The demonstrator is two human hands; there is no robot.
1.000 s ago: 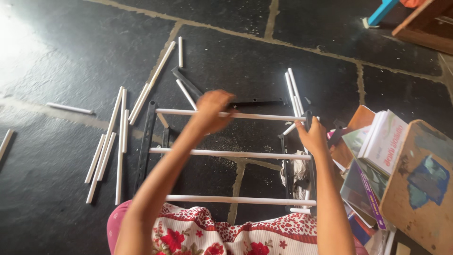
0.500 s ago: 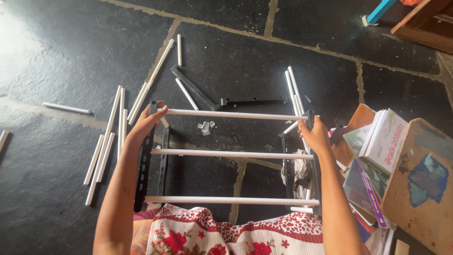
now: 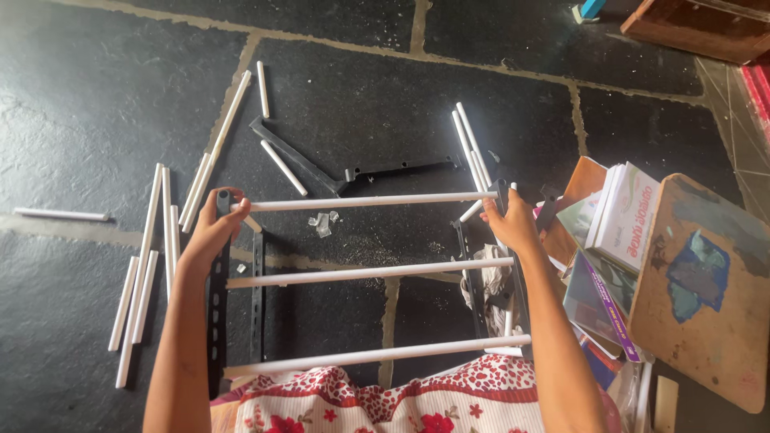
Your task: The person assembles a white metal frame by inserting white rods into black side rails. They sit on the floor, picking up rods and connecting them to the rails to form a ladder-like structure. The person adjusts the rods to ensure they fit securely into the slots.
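Seen from the head camera, a part-built rack (image 3: 369, 277) stands on the dark stone floor (image 3: 96, 96) right in front of the person. It has two black side rails, one on the left (image 3: 218, 313) and one on the right (image 3: 513, 281), joined by three white crossbars: a top bar (image 3: 369, 201), a middle bar (image 3: 369, 273) and a bottom bar (image 3: 377, 355).

The left hand (image 3: 212, 232) is at the upper end of the left rail, just where the top bar meets it. Its fingers (image 3: 215, 204) are curled round the rail, clenched on it. The right hand (image 3: 509, 224) is at the upper end of the right rail, at the other end of the same bar. Its fingers (image 3: 504, 207) wrap the rail in a firm grasp too.

Loose white tubes (image 3: 148, 265) lie in a scattered bunch on the floor to the left of the rack, and one single tube (image 3: 60, 214) lies well apart, further left. More tubes (image 3: 469, 148) lie beyond the right rail. A black bracket (image 3: 353, 170) lies flat beyond the top bar, with a small clear bag of parts (image 3: 322, 222) near it.

To the right, a pile of books (image 3: 618, 232) leans against a worn wooden board (image 3: 698, 281). Red floral cloth (image 3: 385, 397) covers the person's lap at the lower edge.
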